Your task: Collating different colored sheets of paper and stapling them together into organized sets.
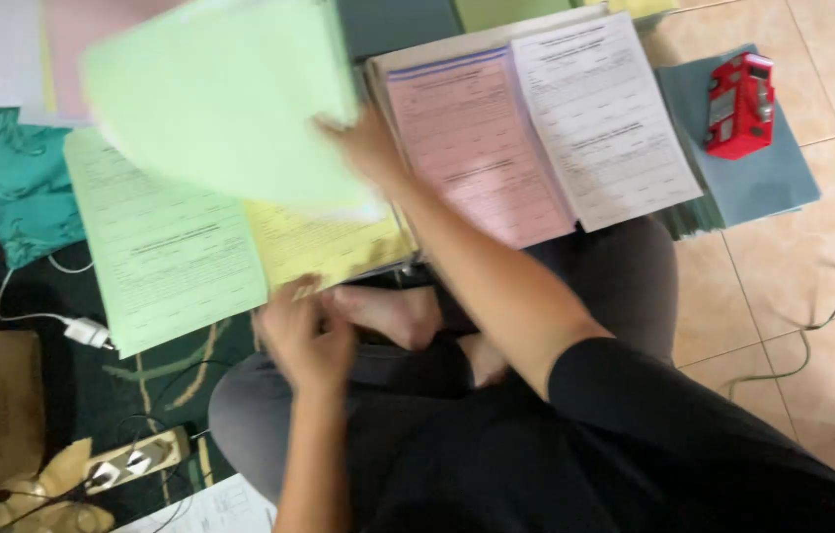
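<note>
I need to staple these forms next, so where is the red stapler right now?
In the head view the red stapler sits at the upper right, on a grey-blue folder stack on the tiled floor, right of the white form.

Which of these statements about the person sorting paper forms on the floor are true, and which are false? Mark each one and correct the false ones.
1. The right hand lifts a light green sheet. True.
2. A red stapler sits on the pink form. False: it sits on a grey-blue folder stack.
3. The left hand is at the edge of the yellow form. True.
4. The white form lies left of the pink form. False: it lies to its right.
</note>
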